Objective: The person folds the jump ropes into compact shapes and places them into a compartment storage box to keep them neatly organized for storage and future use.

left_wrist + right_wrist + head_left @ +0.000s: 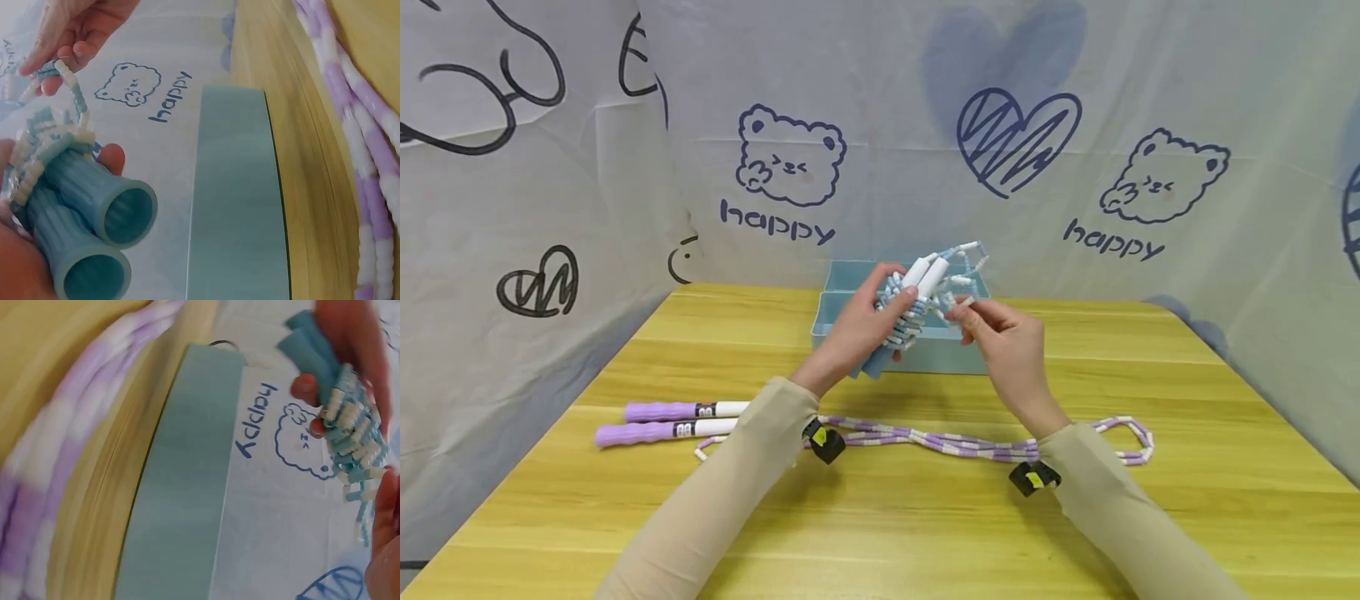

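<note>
Table (895,533): wood
Left hand (863,321): grips blue rope (906,327), handles (934,277) slanted
Right hand (1011,343): pinches its strand (79,103), right of handles

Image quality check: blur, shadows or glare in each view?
Head: evenly lit, mostly crisp, soft shadows on the table near the sleeves; left wrist: dimmer, blue handles readable; right wrist: softer, purple-and-white rope visibly blurred; no strong glare anywhere.
</note>
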A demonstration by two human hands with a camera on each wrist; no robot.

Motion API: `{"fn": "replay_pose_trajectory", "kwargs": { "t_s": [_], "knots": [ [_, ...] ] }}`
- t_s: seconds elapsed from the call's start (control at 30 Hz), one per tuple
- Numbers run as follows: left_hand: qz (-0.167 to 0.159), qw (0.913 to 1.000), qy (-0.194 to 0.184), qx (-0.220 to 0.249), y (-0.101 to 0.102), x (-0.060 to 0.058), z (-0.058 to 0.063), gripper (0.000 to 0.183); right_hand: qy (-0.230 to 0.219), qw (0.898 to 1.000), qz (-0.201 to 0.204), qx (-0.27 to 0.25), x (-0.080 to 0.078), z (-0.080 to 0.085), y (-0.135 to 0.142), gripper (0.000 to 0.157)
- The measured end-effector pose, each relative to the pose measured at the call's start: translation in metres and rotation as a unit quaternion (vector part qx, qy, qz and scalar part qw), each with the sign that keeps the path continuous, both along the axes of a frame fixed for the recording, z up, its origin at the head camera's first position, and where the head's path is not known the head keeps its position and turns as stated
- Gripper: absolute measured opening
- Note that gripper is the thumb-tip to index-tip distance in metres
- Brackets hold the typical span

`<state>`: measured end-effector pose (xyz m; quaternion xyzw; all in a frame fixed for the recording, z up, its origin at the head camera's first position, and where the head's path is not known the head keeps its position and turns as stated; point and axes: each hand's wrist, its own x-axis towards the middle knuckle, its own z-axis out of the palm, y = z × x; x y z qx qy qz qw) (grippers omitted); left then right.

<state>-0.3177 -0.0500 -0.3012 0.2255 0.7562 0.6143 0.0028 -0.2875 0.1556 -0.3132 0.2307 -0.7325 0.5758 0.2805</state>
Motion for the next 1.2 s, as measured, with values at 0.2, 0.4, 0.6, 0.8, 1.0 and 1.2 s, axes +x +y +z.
{"fn": "replay_pose_trajectory", "kwargs": {
  "t_s": [0.2,0.4,0.6,0.8,1.0,1.2],
  "knots": [
    [-0.018,0.9974,0.056,-0.041,0.003,-0.002,0.0,0.036,-0.115,0.99,-0.001,-0.081,-0.004,0.008,0.011,0.032],
    [-0.042,0.9889,0.101,-0.1,0.004,-0.001,-0.001,0.037,-0.139,0.99,-0.012,0.007,-0.004,0.012,0.017,0.038],
    [-0.057,0.9815,0.118,-0.14,0.004,0.0,-0.004,0.037,-0.112,0.984,-0.025,0.133,-0.005,0.013,0.02,0.025],
    [-0.082,0.9744,0.112,-0.177,0.006,0.001,-0.006,0.042,-0.106,0.976,-0.057,0.179,-0.004,0.011,0.02,0.026],
    [-0.083,0.9755,0.103,-0.175,0.008,0.002,-0.007,0.045,-0.105,0.978,-0.022,0.179,-0.006,0.007,0.023,0.03],
    [-0.083,0.975,0.105,-0.177,0.008,0.003,-0.007,0.045,-0.108,0.98,-0.002,0.165,-0.007,0.006,0.023,0.032]
  ]
}}
